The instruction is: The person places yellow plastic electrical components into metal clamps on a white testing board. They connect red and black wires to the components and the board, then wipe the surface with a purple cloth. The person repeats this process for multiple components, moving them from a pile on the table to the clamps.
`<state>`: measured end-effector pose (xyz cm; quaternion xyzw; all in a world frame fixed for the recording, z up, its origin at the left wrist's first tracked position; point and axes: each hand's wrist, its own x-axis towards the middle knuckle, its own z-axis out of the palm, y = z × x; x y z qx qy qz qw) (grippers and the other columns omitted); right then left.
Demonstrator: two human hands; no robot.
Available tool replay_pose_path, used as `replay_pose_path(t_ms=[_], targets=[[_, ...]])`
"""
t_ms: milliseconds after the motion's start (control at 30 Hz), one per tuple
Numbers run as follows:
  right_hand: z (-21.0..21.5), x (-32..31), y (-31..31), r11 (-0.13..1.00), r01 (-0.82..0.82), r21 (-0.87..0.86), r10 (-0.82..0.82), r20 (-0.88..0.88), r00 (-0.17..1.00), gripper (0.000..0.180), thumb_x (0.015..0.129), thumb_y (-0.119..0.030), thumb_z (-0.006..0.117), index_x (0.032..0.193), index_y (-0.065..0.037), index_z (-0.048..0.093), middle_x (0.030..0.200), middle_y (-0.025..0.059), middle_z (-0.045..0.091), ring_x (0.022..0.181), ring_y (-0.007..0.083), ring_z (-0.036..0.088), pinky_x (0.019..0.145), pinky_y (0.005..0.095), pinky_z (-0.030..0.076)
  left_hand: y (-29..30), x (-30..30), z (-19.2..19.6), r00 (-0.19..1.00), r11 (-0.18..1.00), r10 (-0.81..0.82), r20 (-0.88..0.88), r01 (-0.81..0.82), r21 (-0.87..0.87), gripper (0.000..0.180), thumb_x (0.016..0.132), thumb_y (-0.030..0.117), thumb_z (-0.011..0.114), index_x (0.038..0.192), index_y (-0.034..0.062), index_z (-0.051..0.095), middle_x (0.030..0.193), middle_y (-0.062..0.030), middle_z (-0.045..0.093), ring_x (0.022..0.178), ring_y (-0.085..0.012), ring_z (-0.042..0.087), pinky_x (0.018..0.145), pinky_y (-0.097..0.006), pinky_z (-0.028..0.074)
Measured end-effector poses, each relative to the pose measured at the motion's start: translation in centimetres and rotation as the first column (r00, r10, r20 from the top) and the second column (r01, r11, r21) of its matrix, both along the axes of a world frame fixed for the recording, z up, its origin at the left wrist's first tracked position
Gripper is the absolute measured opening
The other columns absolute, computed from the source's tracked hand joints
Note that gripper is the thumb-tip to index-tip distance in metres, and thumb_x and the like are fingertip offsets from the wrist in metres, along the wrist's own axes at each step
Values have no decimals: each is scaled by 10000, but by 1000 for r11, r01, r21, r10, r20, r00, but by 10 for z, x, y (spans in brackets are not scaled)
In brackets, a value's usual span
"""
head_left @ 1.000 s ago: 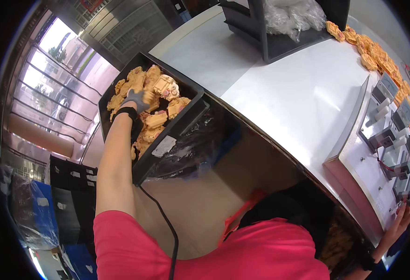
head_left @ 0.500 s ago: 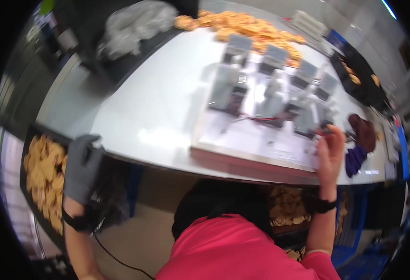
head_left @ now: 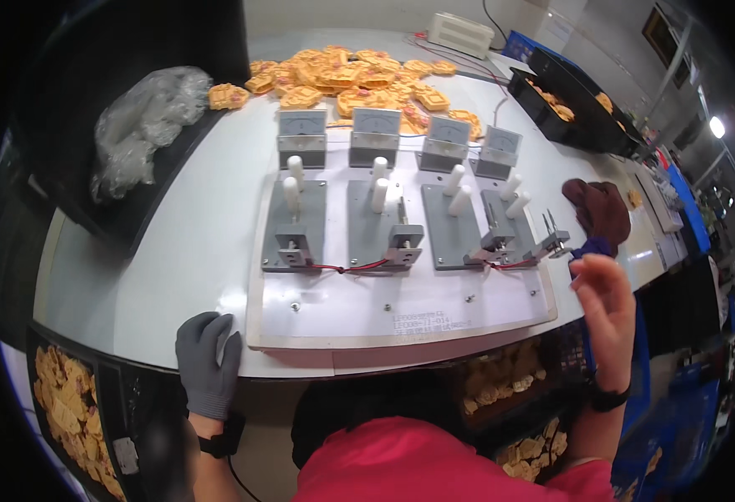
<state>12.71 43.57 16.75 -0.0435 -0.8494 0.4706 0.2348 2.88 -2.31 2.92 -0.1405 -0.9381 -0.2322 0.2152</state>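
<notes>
Fixture board (head_left: 401,314) on the white tabletop (head_left: 175,243), between both hands.
Gloved left hand (head_left: 209,360) rests flat and released at its near-left corner; bare right hand (head_left: 606,305) hovers open, empty, just right.

left hand (head_left: 208,361): grey-gloved, flat on the white tabletop (head_left: 175,243) edge, touching the corner of the white test board (head_left: 401,314) | right hand (head_left: 603,308): bare, raised, fingers loose, holding nothing, just beside the board's right end | board: four grey metal clamp fixtures (head_left: 294,226), red wires, white pegs | far edge: heap of orange flat parts (head_left: 359,75) | left: black tray with clear plastic bag (head_left: 137,125)
</notes>
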Motion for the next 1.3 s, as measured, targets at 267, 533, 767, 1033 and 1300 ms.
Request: replay_pose_path(t_ms=[267, 533, 767, 1033, 1300], targets=[[-32, -57, 151, 762, 347, 547, -379, -58, 924, 496, 874, -194, 724, 1311, -32, 556, 1298, 158, 570, 1211, 292, 535, 1041, 371, 414, -16, 4, -2, 998, 999, 5, 58, -7, 31, 282, 862, 96, 674, 1137, 31, 657, 1171, -173, 586, 1128, -350, 550, 978, -441, 436], [-155, -57, 321, 653, 549, 521, -672, 66, 737, 912, 748, -264, 804, 1477, 5, 328, 1388, 315, 487, 1289, 438, 491, 1096, 442, 397, -65, -13, 0, 982, 983, 180, 50, -178, -35, 354, 844, 181, 700, 1177, 70, 647, 1236, -162, 574, 1187, -352, 525, 1021, -450, 405], [-89, -80, 415, 611, 599, 519, -722, 55, 690, 591, 880, -253, 678, 1373, 31, 517, 1316, 240, 597, 1245, 358, 558, 1061, 399, 417, -121, -40, -3, 957, 959, 280, 76, -276, -61, 484, 870, 182, 677, 1335, 91, 577, 1348, -177, 530, 1268, -366, 484, 1074, -454, 372], [71, -129, 416, 741, 652, 163, -565, -374, 736, 424, 978, -202, 575, 1352, -2, 562, 1293, 133, 634, 1155, 233, 604, 1005, 339, 455, -122, -50, 0, 933, 936, 332, 139, -308, -170, 473, 908, 208, 652, 1359, 90, 571, 1454, -162, 483, 1357, -353, 419, 1130, -450, 330], [136, -167, 361, 897, 423, -124, -434, -69, 898, 239, 869, -119, 658, 1064, 16, 682, 917, 96, 714, 777, 192, 682, 719, 305, 547, -141, -54, -15, 946, 953, 298, 128, -287, -98, 404, 962, 175, 578, 1341, 35, 579, 1435, -178, 506, 1349, -350, 462, 1129, -438, 361]])
